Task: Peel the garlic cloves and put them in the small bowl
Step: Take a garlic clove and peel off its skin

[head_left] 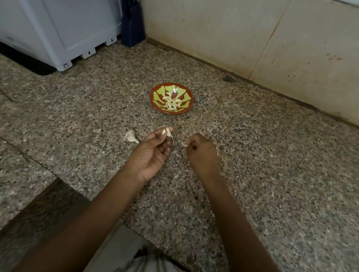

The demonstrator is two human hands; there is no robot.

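One clove [169, 132] in left hand [151, 153], clear of bowl [169, 113].

Blurred scrap [184, 144], perhaps skin, at right fingers [192, 143]

bowl [153, 96]: glossy glaze | counter [258, 164]: speckled polished stone | peel [132, 136]: papery

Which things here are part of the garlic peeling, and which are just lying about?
Job: left hand holding garlic clove; right hand pinching peel scrap; loose garlic piece; small bowl with peeled cloves.
Lying about: white appliance; dark blue object.
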